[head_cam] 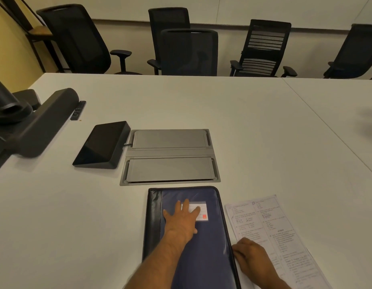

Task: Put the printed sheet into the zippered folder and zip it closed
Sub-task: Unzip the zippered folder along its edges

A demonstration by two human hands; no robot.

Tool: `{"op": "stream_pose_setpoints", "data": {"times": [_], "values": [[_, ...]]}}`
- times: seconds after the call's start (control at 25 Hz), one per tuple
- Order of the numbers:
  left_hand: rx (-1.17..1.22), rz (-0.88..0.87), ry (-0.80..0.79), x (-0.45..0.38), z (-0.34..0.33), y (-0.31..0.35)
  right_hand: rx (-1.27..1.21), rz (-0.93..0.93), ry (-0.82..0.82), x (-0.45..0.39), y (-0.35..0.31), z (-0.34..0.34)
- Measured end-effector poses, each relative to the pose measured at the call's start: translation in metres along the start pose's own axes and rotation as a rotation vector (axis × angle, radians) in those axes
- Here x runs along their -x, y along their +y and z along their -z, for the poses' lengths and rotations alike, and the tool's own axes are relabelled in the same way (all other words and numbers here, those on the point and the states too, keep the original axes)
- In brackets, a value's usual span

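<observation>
Zippered folder closed, flat on white table, printed sheet touching at 3 o'clock.
Left hand spread flat on cover; right hand curled at folder's zipper edge, grip unclear.

The white desk carries a blue folder at its near edge with a printed sheet just beside it, a grey cable hatch mid-desk, a dark tablet beside that, and a remote and black speaker bar toward the left edge.
</observation>
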State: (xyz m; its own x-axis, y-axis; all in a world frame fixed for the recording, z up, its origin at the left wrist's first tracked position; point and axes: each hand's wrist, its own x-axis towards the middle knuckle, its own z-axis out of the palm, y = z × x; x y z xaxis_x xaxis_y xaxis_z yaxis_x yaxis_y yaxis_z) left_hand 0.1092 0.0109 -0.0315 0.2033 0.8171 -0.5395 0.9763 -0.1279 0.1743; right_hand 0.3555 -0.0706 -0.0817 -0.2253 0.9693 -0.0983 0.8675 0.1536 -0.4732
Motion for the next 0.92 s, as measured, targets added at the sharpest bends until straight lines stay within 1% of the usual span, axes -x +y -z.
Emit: {"op": "stream_pose_setpoints", "data": {"times": [0.2,0.4,0.64,0.92], "values": [[0.002,0.012,0.018,0.029,-0.018,0.004,0.046,-0.070,-0.021,0.001,-0.011,0.002],[-0.002,0.014,-0.006,0.054,-0.036,0.006,0.050,-0.115,-0.016,0.003,-0.014,0.000],[-0.008,0.011,-0.013,0.075,-0.053,0.007,0.112,-0.122,-0.015,0.002,-0.015,0.001],[-0.015,0.019,-0.015,0.075,-0.058,0.006,0.174,-0.097,-0.031,0.017,-0.015,0.002]]}}
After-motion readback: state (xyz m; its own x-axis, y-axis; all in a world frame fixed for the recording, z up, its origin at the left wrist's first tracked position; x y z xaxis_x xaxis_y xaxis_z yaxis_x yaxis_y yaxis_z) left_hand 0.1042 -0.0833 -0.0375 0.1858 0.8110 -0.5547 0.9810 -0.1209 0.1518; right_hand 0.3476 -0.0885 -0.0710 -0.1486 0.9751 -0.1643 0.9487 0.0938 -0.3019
